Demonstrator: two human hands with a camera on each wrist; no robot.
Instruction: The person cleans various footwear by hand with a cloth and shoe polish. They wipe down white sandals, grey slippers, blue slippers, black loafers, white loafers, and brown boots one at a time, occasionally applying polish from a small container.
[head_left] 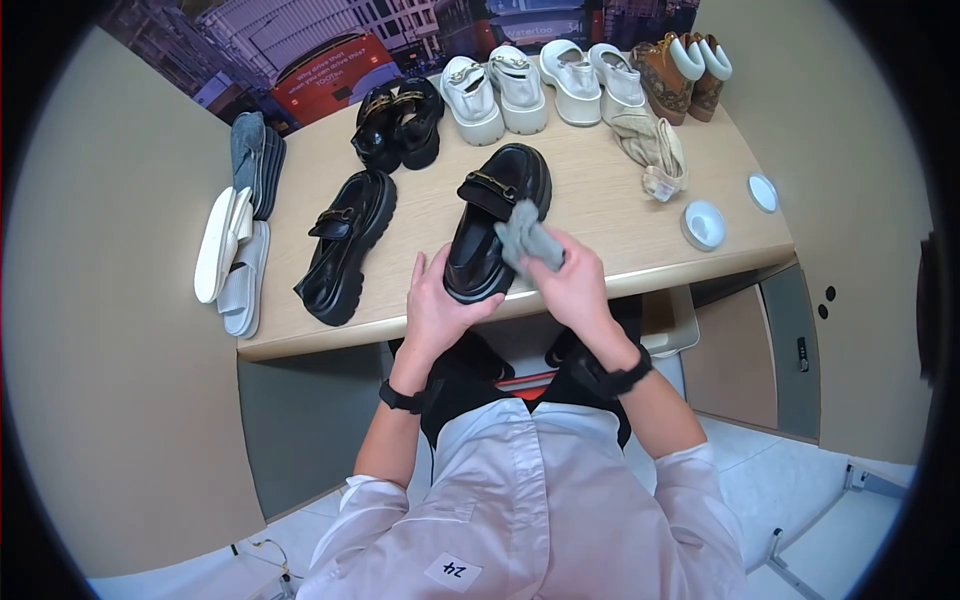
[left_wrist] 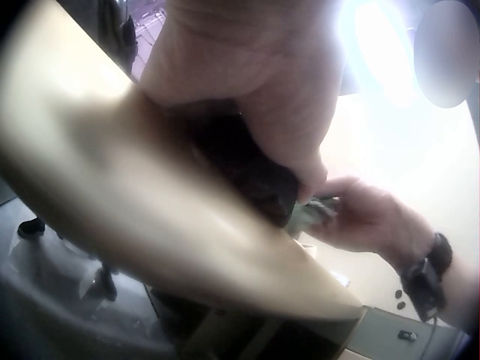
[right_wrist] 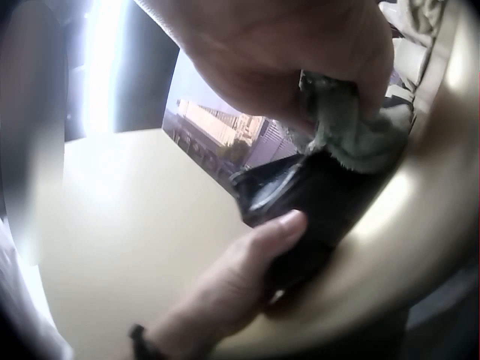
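1. Far left on the table (head_left: 590,190): white slides (head_left: 217,245), a pale grey slide (head_left: 243,290) and dark grey slippers (head_left: 257,165), lying close together.
2. Next, near the front edge: the loose black loafer (head_left: 350,235), toe pointing away from the person, untouched and apart from both hands.
3. Behind, slightly further right: a pair of black shoes (head_left: 400,125) with gold-coloured trim.
4. Left hand (head_left: 437,300), black band (head_left: 404,398) at the wrist: holding the heel end of the gripped black loafer (head_left: 488,205), fingers along the left side, thumb across the back.
5. Gripped black loafer: opening upward, heel within the left-hand grip near the front edge, toe extending beyond the grip, away from the person. Contact between sole and tabletop: impossible to tell.
6. At the rear, beyond the toe: white loafers (head_left: 495,95).
7. Grey cloth (head_left: 530,240): bunched, touching the right side of the gripped black loafer, ahead of the heel.
8. Right hand (head_left: 575,285): pinching the grey cloth between thumb and fingers, just right of the left hand.
9. Further right: white shoes (head_left: 590,85), a crumpled beige cloth (head_left: 650,145), brown patterned boots (head_left: 680,80), a round white dish (head_left: 703,225) and a pale disc (head_left: 763,193).
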